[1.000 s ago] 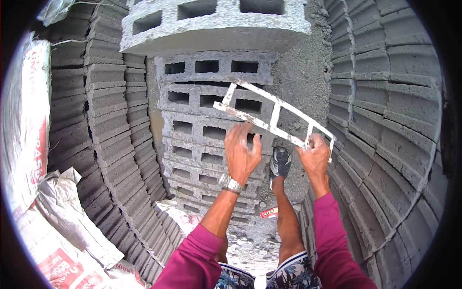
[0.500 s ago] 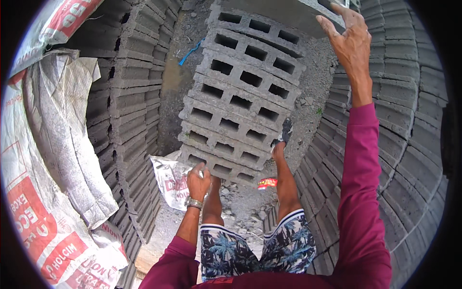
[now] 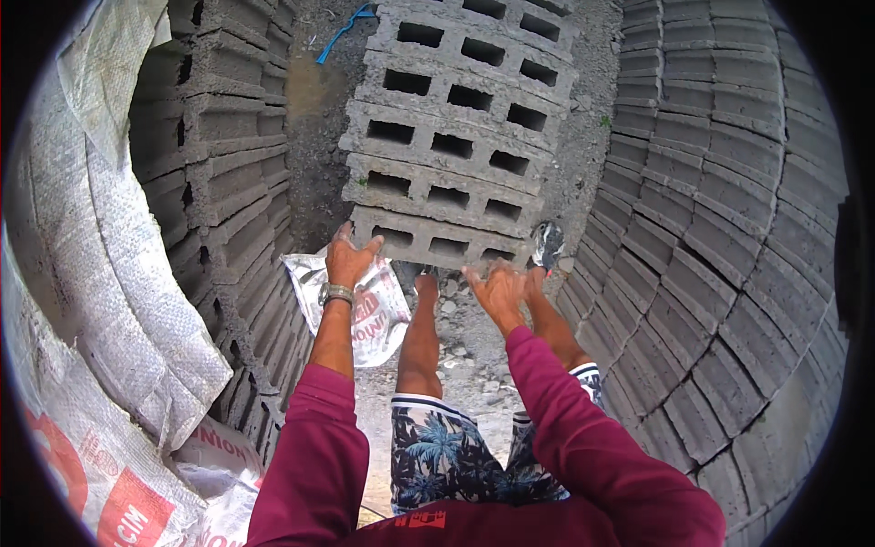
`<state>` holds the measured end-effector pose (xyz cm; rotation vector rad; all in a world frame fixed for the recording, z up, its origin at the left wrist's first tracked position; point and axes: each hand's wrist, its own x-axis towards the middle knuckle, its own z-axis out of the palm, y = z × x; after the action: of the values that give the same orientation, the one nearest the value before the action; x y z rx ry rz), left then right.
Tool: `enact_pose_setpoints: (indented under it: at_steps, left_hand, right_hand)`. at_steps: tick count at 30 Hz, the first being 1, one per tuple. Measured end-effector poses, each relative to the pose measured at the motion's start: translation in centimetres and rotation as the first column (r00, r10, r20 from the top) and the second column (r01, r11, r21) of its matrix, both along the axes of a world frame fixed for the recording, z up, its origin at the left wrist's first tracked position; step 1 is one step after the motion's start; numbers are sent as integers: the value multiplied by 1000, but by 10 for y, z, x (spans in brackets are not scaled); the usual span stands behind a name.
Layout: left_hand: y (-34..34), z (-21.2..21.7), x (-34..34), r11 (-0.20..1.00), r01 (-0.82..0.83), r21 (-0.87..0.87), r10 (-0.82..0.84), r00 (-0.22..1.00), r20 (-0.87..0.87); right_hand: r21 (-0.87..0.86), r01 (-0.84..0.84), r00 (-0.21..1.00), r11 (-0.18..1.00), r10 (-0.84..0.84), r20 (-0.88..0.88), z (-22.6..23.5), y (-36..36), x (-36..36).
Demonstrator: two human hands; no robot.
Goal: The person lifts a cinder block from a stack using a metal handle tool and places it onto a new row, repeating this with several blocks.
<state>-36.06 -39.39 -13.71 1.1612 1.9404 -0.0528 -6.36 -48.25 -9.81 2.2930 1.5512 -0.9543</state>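
A row of grey hollow concrete blocks (image 3: pixel 425 146) runs away from me, each with three rectangular openings facing up. My left hand (image 3: pixel 352 262), with a watch on its wrist, is at the left end of the nearest hollow block (image 3: pixel 421 242), thumb and fingers apart. At that block's near edge, toward its right end, is my right hand (image 3: pixel 499 294), its fingers spread and slightly blurred. I cannot tell whether either hand bears on the block.
Tall stacks of concrete blocks rise at the left (image 3: pixel 239 137) and right (image 3: pixel 702 210). White woven sacks (image 3: pixel 137 246) cover the left stack. A crumpled sack (image 3: pixel 383 314) lies by my left foot on gravel. A blue strip (image 3: pixel 342 35) lies at the far left.
My right hand has come down from the raised block at the far right to the nearest block. My left hand has shifted to that block's left end. The view has moved too.
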Motion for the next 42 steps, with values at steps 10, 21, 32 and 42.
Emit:
enact_pose_setpoints:
  at_steps: [10,21,32,42]
  left_hand:
    - [21,-43,8,981,-34,-193,44,998,49]
    - [-61,104,56,983,-129,-130,91,959,-269]
    - [-92,412,34,887,-360,289,326,932,159]
    - [-43,583,155,835,-509,209,334,771,543]
  right_hand:
    - [43,383,917,923,-386,102,-48,12,-33]
    - [-20,298,951,954,-299,-85,14,-18,22]
    - [215,-4,989,977,36,-145,335,14,23]
    - [642,-212,977,737,143,159,613,78,141]
